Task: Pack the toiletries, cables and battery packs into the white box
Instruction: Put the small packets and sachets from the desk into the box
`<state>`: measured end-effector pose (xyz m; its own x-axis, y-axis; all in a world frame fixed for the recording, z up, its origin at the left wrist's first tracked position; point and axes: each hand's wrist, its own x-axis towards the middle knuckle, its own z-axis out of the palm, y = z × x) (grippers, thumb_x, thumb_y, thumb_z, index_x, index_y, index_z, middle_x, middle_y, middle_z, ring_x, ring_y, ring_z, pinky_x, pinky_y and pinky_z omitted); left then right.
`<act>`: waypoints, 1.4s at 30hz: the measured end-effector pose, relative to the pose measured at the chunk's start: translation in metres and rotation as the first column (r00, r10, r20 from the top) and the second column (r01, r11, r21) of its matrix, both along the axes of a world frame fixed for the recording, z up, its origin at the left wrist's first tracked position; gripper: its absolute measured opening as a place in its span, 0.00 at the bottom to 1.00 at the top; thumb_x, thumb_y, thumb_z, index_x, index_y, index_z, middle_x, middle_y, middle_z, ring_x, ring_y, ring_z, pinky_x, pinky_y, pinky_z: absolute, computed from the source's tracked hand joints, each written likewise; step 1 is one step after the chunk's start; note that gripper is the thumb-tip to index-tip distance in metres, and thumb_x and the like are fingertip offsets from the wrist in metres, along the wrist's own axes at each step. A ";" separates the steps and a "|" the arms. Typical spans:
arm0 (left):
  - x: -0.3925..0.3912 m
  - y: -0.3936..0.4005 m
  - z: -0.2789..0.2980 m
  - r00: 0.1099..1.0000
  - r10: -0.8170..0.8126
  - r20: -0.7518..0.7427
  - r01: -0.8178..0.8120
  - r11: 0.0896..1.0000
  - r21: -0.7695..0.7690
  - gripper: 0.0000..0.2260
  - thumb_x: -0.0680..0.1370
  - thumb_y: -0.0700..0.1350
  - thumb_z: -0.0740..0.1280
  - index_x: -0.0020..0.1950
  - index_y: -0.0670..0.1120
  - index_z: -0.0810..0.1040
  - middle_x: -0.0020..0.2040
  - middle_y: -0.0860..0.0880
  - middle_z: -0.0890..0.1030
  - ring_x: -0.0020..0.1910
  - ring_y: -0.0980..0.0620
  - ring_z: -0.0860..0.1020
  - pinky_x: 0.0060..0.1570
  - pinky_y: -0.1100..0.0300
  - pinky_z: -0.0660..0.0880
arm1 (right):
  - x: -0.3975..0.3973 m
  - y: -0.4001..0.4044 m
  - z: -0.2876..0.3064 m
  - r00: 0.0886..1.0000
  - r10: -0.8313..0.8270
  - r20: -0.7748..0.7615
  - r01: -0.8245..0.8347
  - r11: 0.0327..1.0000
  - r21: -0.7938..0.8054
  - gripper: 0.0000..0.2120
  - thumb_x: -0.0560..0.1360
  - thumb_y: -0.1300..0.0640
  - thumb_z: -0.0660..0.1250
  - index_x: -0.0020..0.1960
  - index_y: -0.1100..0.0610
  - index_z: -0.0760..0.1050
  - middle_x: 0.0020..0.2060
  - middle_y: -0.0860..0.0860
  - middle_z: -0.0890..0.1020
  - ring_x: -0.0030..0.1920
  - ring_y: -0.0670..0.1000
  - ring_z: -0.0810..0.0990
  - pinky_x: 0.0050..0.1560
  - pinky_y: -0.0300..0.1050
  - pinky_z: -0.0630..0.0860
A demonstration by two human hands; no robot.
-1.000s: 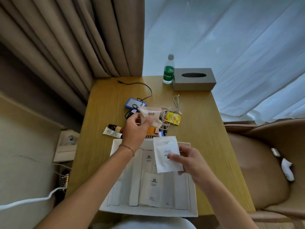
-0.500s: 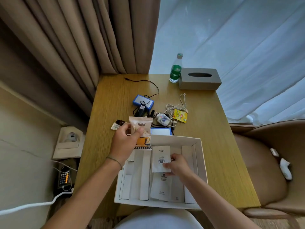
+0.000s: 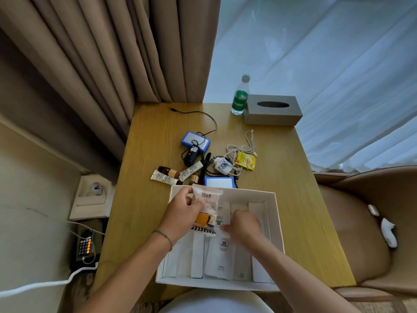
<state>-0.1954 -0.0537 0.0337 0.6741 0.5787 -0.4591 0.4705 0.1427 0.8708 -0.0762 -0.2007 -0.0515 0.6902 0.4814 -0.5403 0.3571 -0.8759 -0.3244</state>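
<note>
One white box point(image 3: 274, 224) sits at the table's point(image 3: 144, 199) near edge, holding several white packets; their exact count is hard to make out under the arms. The left hand point(image 3: 180, 216) pinches one snack pouch point(image 3: 206, 211) over the box. The right hand point(image 3: 244, 225) is curled down inside, fingers on a white sachet point(image 3: 223, 219), mostly hidden. Beyond the box: two tubes point(image 3: 163, 177), two small brown bottles point(image 3: 168, 171), two blue battery packs point(image 3: 195, 142), one black adapter point(image 3: 190, 154), a white cable tangle point(image 3: 240, 152), one yellow packet point(image 3: 246, 160). Farthest: one bottle point(image 3: 239, 97), one tissue box point(image 3: 273, 110).
</note>
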 end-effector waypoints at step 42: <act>0.062 -0.059 -0.006 0.943 -0.332 -0.032 0.256 0.660 0.706 0.12 0.79 0.46 0.63 0.61 0.56 0.77 0.46 0.62 0.77 0.47 0.63 0.77 0.44 0.68 0.78 | 0.160 0.018 0.043 0.931 -0.041 0.363 -0.092 0.935 0.341 0.11 0.76 0.60 0.63 0.47 0.55 0.84 0.40 0.52 0.86 0.39 0.55 0.82 0.40 0.50 0.81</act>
